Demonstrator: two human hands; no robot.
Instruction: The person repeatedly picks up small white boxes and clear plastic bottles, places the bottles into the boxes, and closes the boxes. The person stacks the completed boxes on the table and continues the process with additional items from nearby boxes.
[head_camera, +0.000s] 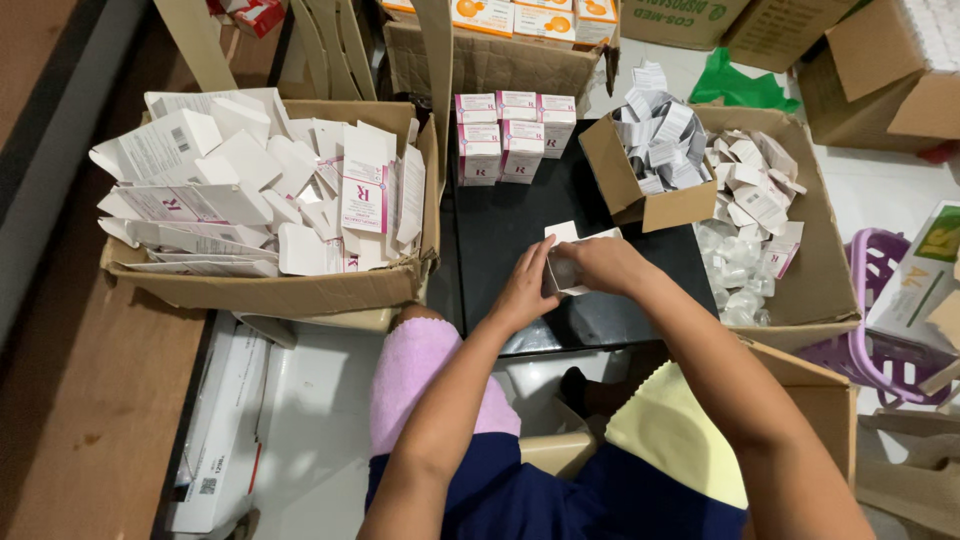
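My left hand and my right hand together hold a small white carton with its flaps open, just above a black tabletop. The left hand grips its left side, the right hand covers its right side. Finished white-and-pink cartons stand in rows at the far edge of the black surface. A big cardboard box at the left is piled with flat, unfolded white-and-pink cartons.
A small cardboard box of folded paper leaflets sits right of the hands. Behind it a larger box holds leaflets and small clear plastic items. A purple basket is at the far right; more cardboard boxes line the back.
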